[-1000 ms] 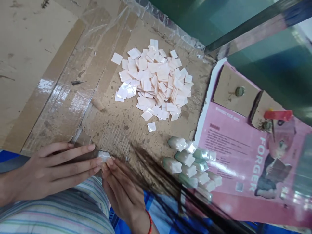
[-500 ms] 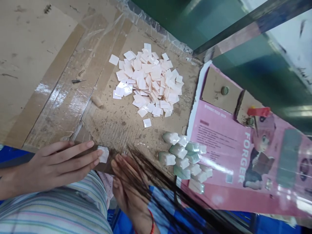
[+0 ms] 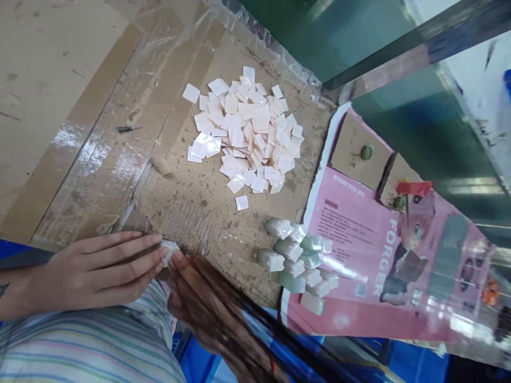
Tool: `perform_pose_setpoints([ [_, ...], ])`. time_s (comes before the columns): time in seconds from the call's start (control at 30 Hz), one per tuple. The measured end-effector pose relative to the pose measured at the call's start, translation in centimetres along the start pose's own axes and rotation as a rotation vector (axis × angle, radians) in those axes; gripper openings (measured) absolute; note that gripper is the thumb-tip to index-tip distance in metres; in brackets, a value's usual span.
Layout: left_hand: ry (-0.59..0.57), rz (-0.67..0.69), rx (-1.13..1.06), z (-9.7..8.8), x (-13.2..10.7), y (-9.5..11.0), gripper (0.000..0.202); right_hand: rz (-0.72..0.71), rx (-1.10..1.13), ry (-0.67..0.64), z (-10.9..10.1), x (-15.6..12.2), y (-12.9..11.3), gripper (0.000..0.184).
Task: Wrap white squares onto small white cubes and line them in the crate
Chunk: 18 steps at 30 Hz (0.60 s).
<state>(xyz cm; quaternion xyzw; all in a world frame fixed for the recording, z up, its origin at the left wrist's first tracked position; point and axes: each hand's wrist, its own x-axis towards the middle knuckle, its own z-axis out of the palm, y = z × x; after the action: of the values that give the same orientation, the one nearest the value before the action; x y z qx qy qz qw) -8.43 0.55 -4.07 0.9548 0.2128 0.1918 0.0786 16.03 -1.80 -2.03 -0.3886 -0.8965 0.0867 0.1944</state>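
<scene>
A small white block (image 3: 170, 252) sits between my hands at the table's near edge. My left hand (image 3: 104, 271) comes from the left, its fingers straight and side by side, pinching the block at their tips; its thumb is hidden beneath. From the other side my right hand (image 3: 187, 287) has its fingertips against the same block. Long dark hair (image 3: 239, 303) hangs over much of that hand and its wrist. Beyond my hands, a loose pile of thin whitish square pieces (image 3: 255, 122) lies on the cardboard, with one square piece (image 3: 241, 202) apart at the near side.
Several white and pale green blocks (image 3: 293, 250) stand grouped right of my hands, by a pink printed sheet (image 3: 351, 213). On it are cardboard pieces (image 3: 357, 149), bottle caps (image 3: 367, 152) and a red-handled tool (image 3: 415, 188). A small dark pointed tool (image 3: 128, 129) lies left.
My right hand has moved left and now touches the block, which it was apart from before. More hair covers that hand. My left hand has barely moved.
</scene>
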Motion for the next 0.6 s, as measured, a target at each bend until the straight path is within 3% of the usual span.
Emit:
perform_pose_setpoints([
  [0.2, 0.033, -0.062, 0.04, 0.2, 0.4, 0.7, 0.032, -0.004, -0.015, 0.296, 0.2, 1.5, -0.3, 0.027],
  [0.4, 0.11, -0.252, 0.077, 0.3, 1.2, 2.0, 0.04, 0.045, -0.047, 0.221, 0.2, 0.6, -0.7, 0.02],
  [0.6, 0.151, -0.246, 0.07, 0.0, 1.0, 1.4, 0.034, 0.128, 0.012, 0.355, 0.4, 1.5, -1.2, 0.016],
])
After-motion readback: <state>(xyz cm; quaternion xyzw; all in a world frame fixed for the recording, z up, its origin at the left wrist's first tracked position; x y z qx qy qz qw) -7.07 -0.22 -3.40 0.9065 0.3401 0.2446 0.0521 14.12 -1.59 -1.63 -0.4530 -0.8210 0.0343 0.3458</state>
